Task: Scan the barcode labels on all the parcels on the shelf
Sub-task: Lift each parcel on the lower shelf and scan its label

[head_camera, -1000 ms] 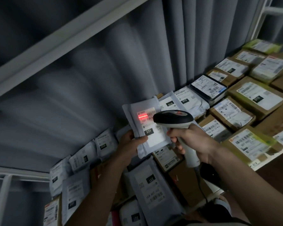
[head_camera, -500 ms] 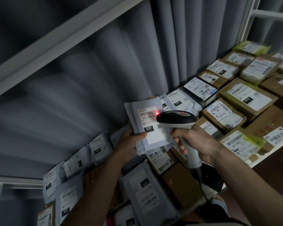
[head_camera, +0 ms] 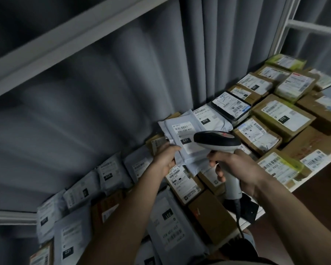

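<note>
Dim, bluish, underexposed overall. White labels on the parcels are the brightest patches; no clear light source, no hard shadows. Grey curtain is smeared by motion blur, worst at left. Labels toward the shelf's near-left corner are soft, unreadable. Small red light glows on the scanner. Wide-angle bending at frame edges.

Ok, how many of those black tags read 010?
3 legible: one on the grey bag behind the held parcel, one on the large cardboard box further right, one on the leaning grey bag further left. Some other tags are blurred.
</note>
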